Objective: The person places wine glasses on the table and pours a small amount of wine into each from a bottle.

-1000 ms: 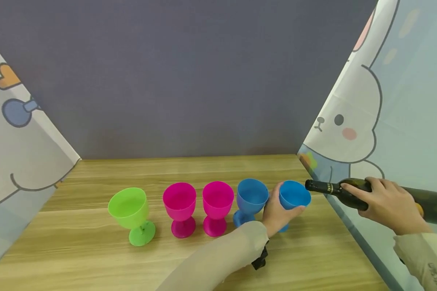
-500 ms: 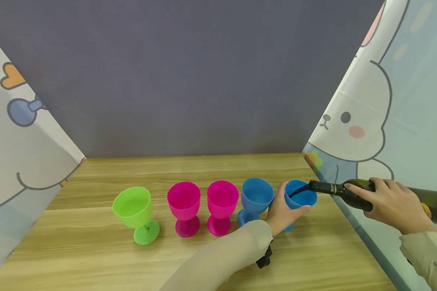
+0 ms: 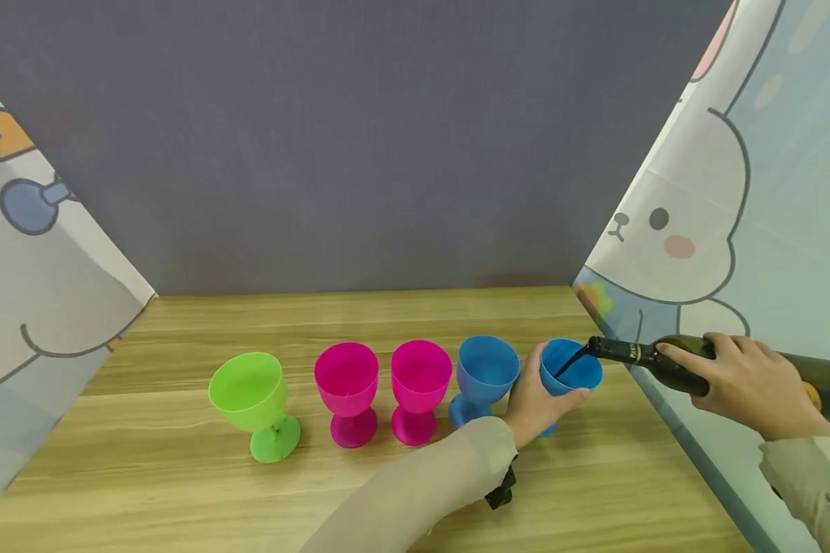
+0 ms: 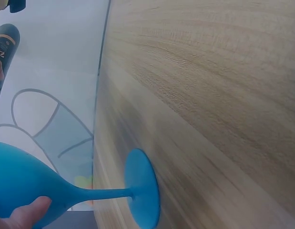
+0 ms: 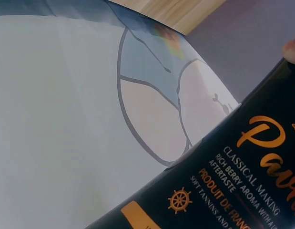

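Observation:
My right hand [image 3: 750,384] grips a dark wine bottle [image 3: 685,365] near its shoulder, tipped almost level with its mouth over the rightmost blue goblet [image 3: 574,375]. A thin dark stream [image 3: 571,361] runs from the mouth into that cup. My left hand [image 3: 536,399] holds this goblet by its bowl, thumb and fingers spread round it. In the left wrist view, the base [image 4: 142,188] of the blue goblet stands on the wooden table. Orange and white print covers the bottle's dark label [image 5: 242,176] in the right wrist view.
Left of the held goblet stand another blue goblet [image 3: 487,372], two pink goblets [image 3: 420,376] [image 3: 346,380] and a green goblet [image 3: 249,392], in a row on the wooden table [image 3: 180,491]. A grey panel [image 3: 360,153] rises behind; printed cartoon panels [image 3: 678,230] flank both sides.
The bottle's mouth has come over the goblet's rim, and dark liquid has started to flow into the cup. Both hands keep their hold. The view has shifted slightly.

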